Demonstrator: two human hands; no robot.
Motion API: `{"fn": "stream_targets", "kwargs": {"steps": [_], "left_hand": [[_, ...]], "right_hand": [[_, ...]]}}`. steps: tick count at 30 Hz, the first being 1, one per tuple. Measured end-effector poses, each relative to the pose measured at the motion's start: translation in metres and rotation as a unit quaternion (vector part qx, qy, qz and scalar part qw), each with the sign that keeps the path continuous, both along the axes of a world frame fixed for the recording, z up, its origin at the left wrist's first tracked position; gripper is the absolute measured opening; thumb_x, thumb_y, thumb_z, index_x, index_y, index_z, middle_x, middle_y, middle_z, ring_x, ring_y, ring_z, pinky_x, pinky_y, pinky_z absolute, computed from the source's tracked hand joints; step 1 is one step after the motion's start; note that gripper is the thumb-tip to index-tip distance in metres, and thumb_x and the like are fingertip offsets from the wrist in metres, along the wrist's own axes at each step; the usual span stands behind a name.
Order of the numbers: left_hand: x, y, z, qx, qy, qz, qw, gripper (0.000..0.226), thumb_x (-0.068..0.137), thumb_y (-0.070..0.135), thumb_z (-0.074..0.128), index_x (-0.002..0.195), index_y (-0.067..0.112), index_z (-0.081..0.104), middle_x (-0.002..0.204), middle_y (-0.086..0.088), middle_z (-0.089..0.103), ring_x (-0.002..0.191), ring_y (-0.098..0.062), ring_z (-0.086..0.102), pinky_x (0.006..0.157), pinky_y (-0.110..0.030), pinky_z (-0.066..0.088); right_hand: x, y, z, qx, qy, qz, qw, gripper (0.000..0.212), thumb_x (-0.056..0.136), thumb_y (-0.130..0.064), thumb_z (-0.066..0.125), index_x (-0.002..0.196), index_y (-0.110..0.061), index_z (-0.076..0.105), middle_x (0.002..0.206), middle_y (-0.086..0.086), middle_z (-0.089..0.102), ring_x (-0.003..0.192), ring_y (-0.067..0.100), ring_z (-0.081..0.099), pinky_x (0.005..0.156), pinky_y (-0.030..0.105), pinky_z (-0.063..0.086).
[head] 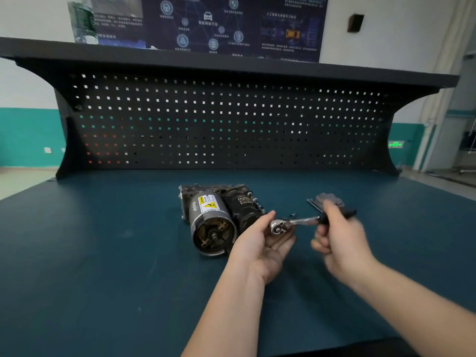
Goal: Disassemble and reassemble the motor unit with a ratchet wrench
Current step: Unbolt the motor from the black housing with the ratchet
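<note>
Between left hand [260, 243], cradling the ratchet wrench [296, 222] head, and right hand [337, 235], clenched round its black handle (blurred): stiff steel, best gripped at the handle; just beyond the left hand on the bench [103, 253], motor unit [213, 220], likely heavy.

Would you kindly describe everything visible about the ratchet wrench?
The ratchet wrench is shiny metal with a round head and a dark handle. It is held roughly level above the bench mat, just right of the motor unit. The left hand pinches its head, and the right hand grips its handle, blurred.
</note>
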State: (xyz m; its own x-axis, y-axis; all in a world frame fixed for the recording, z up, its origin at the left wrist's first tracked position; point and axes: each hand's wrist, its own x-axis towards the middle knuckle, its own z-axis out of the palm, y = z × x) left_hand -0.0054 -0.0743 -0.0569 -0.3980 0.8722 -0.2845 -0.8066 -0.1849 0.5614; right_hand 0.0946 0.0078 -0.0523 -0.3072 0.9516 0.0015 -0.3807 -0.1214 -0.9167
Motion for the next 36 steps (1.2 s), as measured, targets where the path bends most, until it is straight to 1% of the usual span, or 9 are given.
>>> {"fn": "stream_targets", "kwargs": {"steps": [4, 10, 13, 19, 21, 26, 29, 32, 36], "left_hand": [[0.001, 0.002, 0.000, 0.009, -0.007, -0.005, 1.000, 0.016, 0.089, 0.013, 0.064, 0.082, -0.002, 0.062, 0.070, -0.018, 0.070, 0.075, -0.026, 0.068, 0.073, -0.037, 0.054], [0.002, 0.000, 0.000, 0.009, 0.014, -0.013, 1.000, 0.018, 0.087, 0.016, 0.068, 0.086, -0.002, 0.065, 0.073, -0.024, 0.071, 0.072, -0.030, 0.070, 0.071, -0.040, 0.055], [0.001, -0.001, 0.000, 0.005, 0.016, -0.010, 1.000, 0.018, 0.087, 0.015, 0.068, 0.089, -0.003, 0.065, 0.073, -0.023, 0.071, 0.064, -0.028, 0.071, 0.068, -0.038, 0.057], [0.002, 0.001, 0.001, 0.006, -0.009, 0.004, 1.000, 0.013, 0.089, 0.010, 0.064, 0.085, -0.002, 0.062, 0.074, -0.018, 0.069, 0.072, -0.026, 0.067, 0.074, -0.038, 0.054], [0.002, 0.001, 0.001, 0.010, -0.016, 0.004, 1.000, 0.012, 0.089, 0.009, 0.063, 0.085, -0.003, 0.062, 0.073, -0.018, 0.069, 0.074, -0.028, 0.067, 0.076, -0.040, 0.054], [0.003, -0.002, 0.001, 0.002, 0.018, -0.018, 1.000, 0.020, 0.089, 0.017, 0.065, 0.088, -0.003, 0.064, 0.072, -0.023, 0.071, 0.077, -0.031, 0.068, 0.073, -0.039, 0.053], [0.001, -0.003, 0.001, -0.002, 0.023, -0.018, 1.000, 0.026, 0.087, 0.021, 0.067, 0.089, -0.005, 0.065, 0.072, -0.023, 0.071, 0.077, -0.031, 0.068, 0.073, -0.039, 0.053], [0.001, -0.003, 0.002, 0.001, 0.002, -0.001, 1.000, 0.017, 0.089, 0.015, 0.064, 0.089, -0.002, 0.063, 0.066, -0.020, 0.070, 0.065, -0.028, 0.069, 0.072, -0.040, 0.053], [0.002, -0.001, 0.004, 0.007, -0.023, 0.003, 1.000, 0.018, 0.090, 0.013, 0.063, 0.079, 0.000, 0.061, 0.060, -0.014, 0.068, 0.070, -0.024, 0.066, 0.084, -0.041, 0.050]], "right_hand": [[0.002, -0.010, -0.018, -0.181, 0.054, 0.061, 0.980, 0.025, 0.098, -0.025, 0.050, 0.076, -0.013, 0.045, 0.054, 0.000, 0.034, 0.028, 0.005, 0.026, 0.030, 0.010, 0.018], [0.008, 0.012, 0.041, 0.149, -0.108, 0.019, 0.983, 0.030, 0.096, -0.022, 0.057, 0.072, -0.004, 0.049, 0.043, 0.003, 0.044, 0.029, 0.009, 0.029, 0.034, 0.015, 0.022], [0.003, 0.010, 0.039, 0.164, -0.116, 0.004, 0.980, 0.029, 0.096, -0.023, 0.055, 0.077, -0.003, 0.046, 0.048, 0.008, 0.040, 0.029, 0.009, 0.026, 0.035, 0.016, 0.022], [0.009, -0.007, -0.013, -0.178, 0.001, 0.091, 0.980, 0.025, 0.098, -0.025, 0.050, 0.076, -0.012, 0.047, 0.049, 0.000, 0.038, 0.028, 0.005, 0.029, 0.030, 0.010, 0.019], [0.014, -0.006, -0.007, -0.198, -0.002, 0.120, 0.973, 0.023, 0.098, -0.025, 0.052, 0.079, -0.012, 0.048, 0.048, 0.000, 0.040, 0.028, 0.004, 0.032, 0.028, 0.010, 0.021], [0.016, 0.010, 0.052, 0.157, -0.131, 0.046, 0.978, 0.030, 0.094, -0.025, 0.061, 0.073, -0.006, 0.051, 0.040, 0.001, 0.046, 0.030, 0.010, 0.034, 0.034, 0.015, 0.025], [0.004, 0.006, 0.052, 0.234, -0.160, 0.006, 0.959, 0.030, 0.093, -0.027, 0.061, 0.075, -0.009, 0.044, 0.042, 0.001, 0.047, 0.030, 0.011, 0.033, 0.034, 0.018, 0.028], [-0.004, 0.003, 0.035, 0.159, -0.090, -0.028, 0.983, 0.027, 0.095, -0.024, 0.057, 0.079, -0.013, 0.039, 0.047, 0.004, 0.040, 0.030, 0.009, 0.028, 0.034, 0.016, 0.024], [-0.001, -0.008, -0.008, -0.149, 0.021, 0.032, 0.988, 0.027, 0.098, -0.021, 0.048, 0.072, -0.014, 0.041, 0.047, -0.001, 0.032, 0.027, 0.004, 0.025, 0.031, 0.010, 0.017]]}}
